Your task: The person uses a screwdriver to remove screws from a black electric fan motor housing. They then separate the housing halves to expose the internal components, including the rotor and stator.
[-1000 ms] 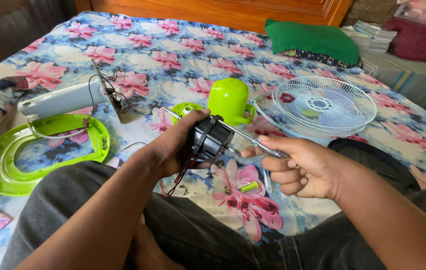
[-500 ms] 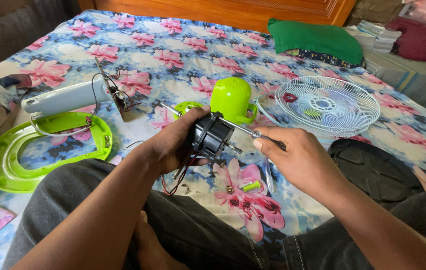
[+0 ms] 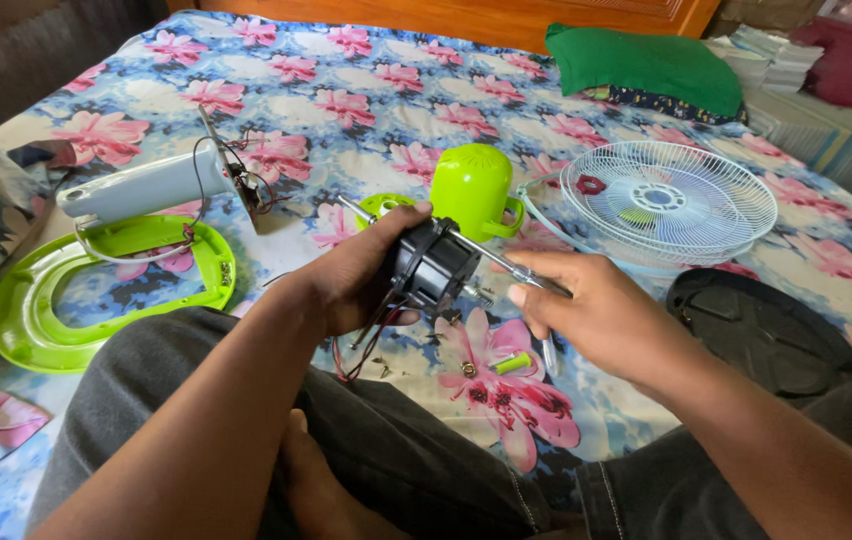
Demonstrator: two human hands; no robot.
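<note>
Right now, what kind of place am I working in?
Likely a bedroom: you sit on a bed with a flowered sheet, a wooden headboard behind it, and a green pillow near the top.

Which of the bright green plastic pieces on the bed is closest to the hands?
The rounded green plastic dome, just behind the black motor in the left hand. The flat green horseshoe-shaped base lies far off to the left.

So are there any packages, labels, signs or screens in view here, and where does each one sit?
None that can be made out: no package, sign or screen shows.
Nearest thing: a stack of white papers or booklets, far right beyond the bed; flat, pale, too small to tell more.
The black fan motor, held in the left hand, shows no visible label.
</note>
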